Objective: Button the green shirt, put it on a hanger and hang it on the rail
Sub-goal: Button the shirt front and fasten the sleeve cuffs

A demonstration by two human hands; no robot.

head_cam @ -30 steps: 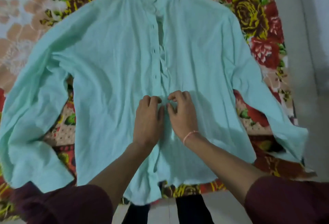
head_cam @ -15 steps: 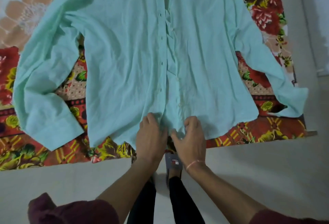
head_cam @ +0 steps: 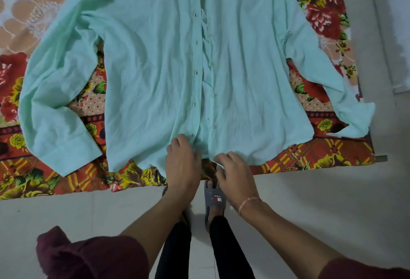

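Buttoning step: left hand (head_cam: pixel 183 164) and right hand (head_cam: pixel 235 175), side by side, seem to pinch the hem edges of the green shirt (head_cam: pixel 153 67); next, the lowest button must meet its hole.

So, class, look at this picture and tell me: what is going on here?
A person stands at the edge of a floral sheet where a green shirt lies flat, front up, sleeves out. The left hand and right hand are at its bottom hem, either side of the front opening; whether they pinch the cloth is unclear. The buttonholes in view are empty, so it is not yet buttoned. No hanger or rail shows.
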